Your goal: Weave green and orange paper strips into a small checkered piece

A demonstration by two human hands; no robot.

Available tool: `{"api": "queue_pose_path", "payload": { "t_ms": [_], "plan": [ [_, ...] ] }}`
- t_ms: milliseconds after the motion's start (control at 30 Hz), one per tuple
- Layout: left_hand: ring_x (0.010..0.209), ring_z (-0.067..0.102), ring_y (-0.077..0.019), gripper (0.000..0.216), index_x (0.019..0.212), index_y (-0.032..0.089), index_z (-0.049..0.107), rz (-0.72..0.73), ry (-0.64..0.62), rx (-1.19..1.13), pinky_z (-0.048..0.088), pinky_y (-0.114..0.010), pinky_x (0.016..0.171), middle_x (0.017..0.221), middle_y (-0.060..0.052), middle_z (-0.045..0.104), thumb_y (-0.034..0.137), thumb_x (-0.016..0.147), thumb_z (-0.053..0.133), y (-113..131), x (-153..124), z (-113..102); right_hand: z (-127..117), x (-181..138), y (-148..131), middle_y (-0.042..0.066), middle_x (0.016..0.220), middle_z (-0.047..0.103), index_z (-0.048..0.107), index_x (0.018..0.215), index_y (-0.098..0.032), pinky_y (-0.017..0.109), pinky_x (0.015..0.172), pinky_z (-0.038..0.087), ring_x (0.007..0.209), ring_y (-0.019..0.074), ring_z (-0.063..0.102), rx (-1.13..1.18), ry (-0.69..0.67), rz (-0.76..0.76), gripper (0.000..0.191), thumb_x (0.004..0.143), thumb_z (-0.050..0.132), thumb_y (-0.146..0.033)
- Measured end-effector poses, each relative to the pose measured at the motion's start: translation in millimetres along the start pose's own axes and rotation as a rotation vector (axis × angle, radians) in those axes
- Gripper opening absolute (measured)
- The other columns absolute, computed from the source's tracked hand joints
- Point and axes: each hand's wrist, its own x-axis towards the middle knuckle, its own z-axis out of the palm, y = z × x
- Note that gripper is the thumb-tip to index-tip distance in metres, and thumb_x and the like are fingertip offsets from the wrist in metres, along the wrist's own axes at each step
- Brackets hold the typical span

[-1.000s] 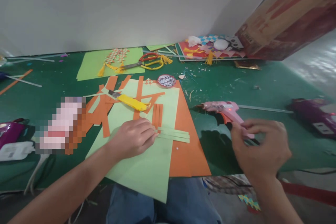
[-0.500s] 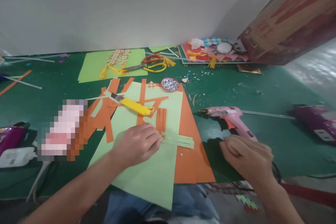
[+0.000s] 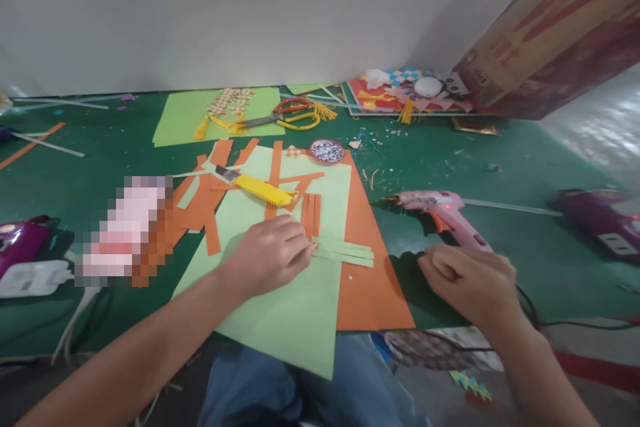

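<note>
While left hand (image 3: 275, 250) pinches the crossing of orange strips (image 3: 311, 213) and green strips (image 3: 353, 251) at its 3 o'clock, apparently against slippage, right hand (image 3: 467, 277) is curled tight, contents indiscernible, glue gun (image 3: 450, 208) lying at its 12 o'clock, presumably for easy reach.

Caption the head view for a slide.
Left hand on green strips, right hand curled beside a pink glue gun, with a yellow cutter lying nearby.
</note>
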Motion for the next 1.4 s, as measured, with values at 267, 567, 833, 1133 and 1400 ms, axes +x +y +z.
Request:
{"api": "queue_pose_path", "payload": {
  "t_ms": [267,567,833,1133,1400],
  "plan": [
    [0.067,0.060,-0.0158,0.032,0.068,0.014,0.063,-0.018,-0.001,0.002,0.049,-0.027,0.064,0.067,-0.004,0.066,0.021,0.093,0.044,1,1,0,1,-3,2,-0.007,0.034,0.024,0.017,0.044,-0.021,0.019,0.037,0.023,0.032,0.0061,0.024,0.012,-0.009,0.046,0.037,0.073,0.039,-0.018],
    [0.067,0.059,-0.0158,0.031,0.070,0.015,0.064,-0.027,-0.021,-0.008,0.049,-0.027,0.064,0.068,-0.004,0.066,0.021,0.093,0.044,0,3,-1,0,-3,1,-0.008,0.035,0.024,0.018,0.043,-0.020,0.019,0.039,0.024,0.033,0.0056,0.024,0.015,0.029,0.003,0.038,0.073,0.041,-0.014],
    [0.067,0.059,-0.0156,0.028,0.070,0.016,0.063,-0.050,-0.036,-0.017,0.048,-0.027,0.066,0.068,-0.003,0.066,0.020,0.092,0.047,1,4,-2,1,-4,5,-0.008,0.036,0.024,0.019,0.045,-0.020,0.018,0.038,0.025,0.033,0.0053,0.024,0.037,0.044,-0.033,0.038,0.073,0.043,-0.011],
    [0.072,0.060,-0.0164,0.023,0.072,0.015,0.062,-0.020,-0.052,-0.057,0.049,-0.029,0.070,0.072,-0.004,0.066,0.019,0.091,0.050,-2,3,-2,-3,3,-13,-0.007,0.042,0.032,0.027,0.049,-0.021,0.022,0.043,0.030,0.039,0.0076,0.031,0.200,0.006,0.280,0.041,0.083,0.049,-0.029],
    [0.072,0.058,-0.0163,0.025,0.074,0.014,0.063,0.010,-0.064,0.002,0.047,-0.029,0.069,0.072,-0.004,0.064,0.019,0.093,0.048,-1,5,-1,11,16,-32,0.005,0.080,0.064,0.065,0.082,-0.018,0.030,0.070,0.048,0.075,0.0185,0.061,0.358,-0.258,0.231,0.019,0.088,0.049,-0.025]
  ]
}}
